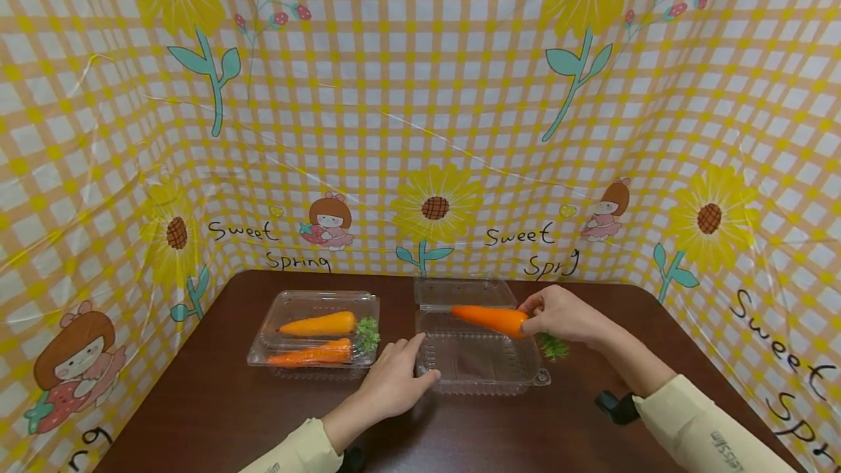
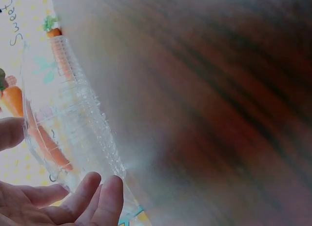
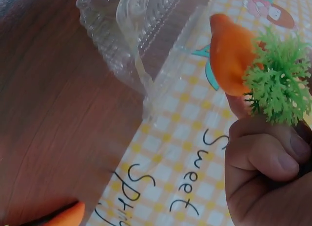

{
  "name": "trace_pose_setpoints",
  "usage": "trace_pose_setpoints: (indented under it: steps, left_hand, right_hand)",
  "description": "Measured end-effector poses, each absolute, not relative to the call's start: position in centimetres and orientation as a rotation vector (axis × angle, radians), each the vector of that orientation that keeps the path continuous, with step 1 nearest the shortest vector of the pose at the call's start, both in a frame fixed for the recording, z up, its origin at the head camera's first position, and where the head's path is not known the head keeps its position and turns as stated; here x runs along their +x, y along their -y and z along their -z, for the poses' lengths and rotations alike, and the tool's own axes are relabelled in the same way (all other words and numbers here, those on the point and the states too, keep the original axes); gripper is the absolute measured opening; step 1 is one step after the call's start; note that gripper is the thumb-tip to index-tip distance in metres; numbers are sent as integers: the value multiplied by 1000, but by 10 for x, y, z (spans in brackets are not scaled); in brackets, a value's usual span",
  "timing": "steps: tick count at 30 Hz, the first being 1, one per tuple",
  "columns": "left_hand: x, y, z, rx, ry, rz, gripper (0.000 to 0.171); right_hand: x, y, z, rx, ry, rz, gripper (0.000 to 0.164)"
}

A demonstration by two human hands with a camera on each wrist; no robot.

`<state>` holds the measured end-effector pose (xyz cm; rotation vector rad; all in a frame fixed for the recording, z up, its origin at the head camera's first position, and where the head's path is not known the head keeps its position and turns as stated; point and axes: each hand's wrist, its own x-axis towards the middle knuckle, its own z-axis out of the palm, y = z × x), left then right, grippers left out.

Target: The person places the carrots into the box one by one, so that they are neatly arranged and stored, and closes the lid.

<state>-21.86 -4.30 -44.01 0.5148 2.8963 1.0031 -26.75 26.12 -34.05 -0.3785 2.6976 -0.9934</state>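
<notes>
My right hand (image 1: 561, 316) pinches an orange carrot (image 1: 489, 320) near its thick end, above the right-hand clear plastic box (image 1: 482, 387). The carrot points left, and its frilly green top (image 3: 280, 77) hangs by the hand in the right wrist view. That box stands with its lid (image 1: 463, 293) tipped back toward the wall. At the box's left side is my left hand (image 1: 393, 379), fingers extended along the edge and thumb at the front corner. Left of it sits another clear box (image 1: 263, 362) with two carrots inside, an upper one (image 1: 322, 324) and a lower one (image 1: 315, 352).
Both boxes stand on a dark brown table (image 1: 197, 400). A checked, flower-printed cloth (image 1: 420, 130) encloses its back and sides. An orange and black object (image 3: 63, 216) shows at the lower left corner of the right wrist view.
</notes>
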Motion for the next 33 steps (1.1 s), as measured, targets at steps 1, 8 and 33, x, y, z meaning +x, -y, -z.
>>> trace_pose_setpoints:
  steps: [1, 8, 33]
  left_hand:
    - [-219, 43, 440, 516, -2898, -1000, 73]
    - [-219, 43, 442, 505, -2881, -1005, 72]
    - [-219, 42, 437, 499, -2868, -1011, 75]
  right_hand:
    - [-269, -259, 342, -392, -2691, 981, 38]
    - [-283, -246, 357, -482, -2648, 925, 45]
    - [-304, -221, 401, -496, -2934, 303, 33]
